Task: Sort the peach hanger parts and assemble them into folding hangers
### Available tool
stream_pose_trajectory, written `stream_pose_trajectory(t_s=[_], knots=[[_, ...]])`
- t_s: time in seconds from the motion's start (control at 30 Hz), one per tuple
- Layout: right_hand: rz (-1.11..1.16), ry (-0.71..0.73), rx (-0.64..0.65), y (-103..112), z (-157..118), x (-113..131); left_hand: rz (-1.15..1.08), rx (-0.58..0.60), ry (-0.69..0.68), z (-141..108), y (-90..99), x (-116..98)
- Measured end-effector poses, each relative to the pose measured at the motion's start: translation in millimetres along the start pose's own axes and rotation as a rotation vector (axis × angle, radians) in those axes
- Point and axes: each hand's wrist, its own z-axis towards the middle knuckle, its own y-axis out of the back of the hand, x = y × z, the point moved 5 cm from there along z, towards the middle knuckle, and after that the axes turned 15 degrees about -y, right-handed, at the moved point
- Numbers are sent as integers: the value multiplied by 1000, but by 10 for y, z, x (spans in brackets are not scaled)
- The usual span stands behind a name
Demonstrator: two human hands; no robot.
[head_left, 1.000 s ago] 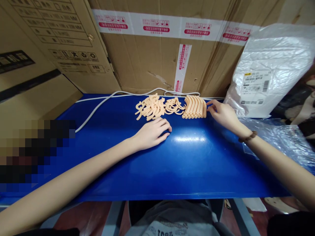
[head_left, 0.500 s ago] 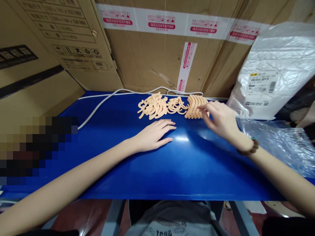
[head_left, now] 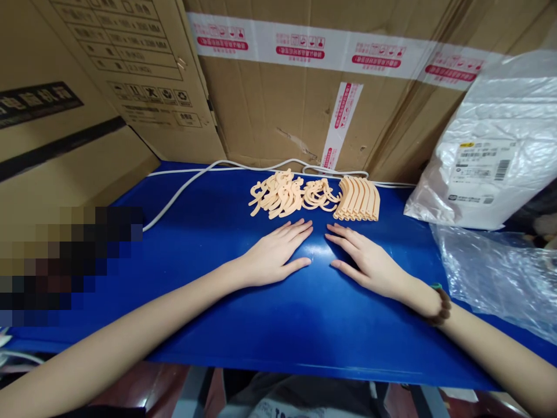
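My left hand (head_left: pixel 278 252) lies flat on the blue table (head_left: pixel 270 325), fingers spread, holding nothing. Facing it, my right hand (head_left: pixel 369 261) also rests on the table with its fingers apart and nothing in them. Just beyond my left fingertips is a loose pile of peach-coloured curved pieces (head_left: pixel 278 194). Beside it sits a smaller heap of hook-shaped pieces (head_left: pixel 319 194). Behind my right hand, a neat row of curved peach pieces (head_left: pixel 359 199) stands side by side. Neither hand touches the pieces.
Cardboard boxes (head_left: pixel 270 98) wall the back and left. A white cable (head_left: pixel 187 188) runs along the table's rear. On the right are a white plastic parcel (head_left: pixel 470 168) and clear plastic wrap (head_left: pixel 491 273). A blurred dark patch covers the left edge.
My right hand has moved from the row of curved pieces down to the table, near my left hand. My left hand stays flat. The view has shifted slightly.
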Motion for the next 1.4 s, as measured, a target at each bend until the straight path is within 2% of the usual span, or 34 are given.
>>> stream_pose_trajectory(t_s=[0.6, 0.87, 1.13, 1.4], knots=[[-74, 6, -26, -35, 24, 31, 27, 36, 37, -6, 26, 0], [-114, 31, -49, -15, 65, 65, 144, 37, -4, 23, 40, -30], [-104, 33, -41, -42, 86, 62, 87, 36, -49, 0, 1, 12], [-128, 38, -35, -59, 88, 58, 126, 58, -61, 10, 12, 2]])
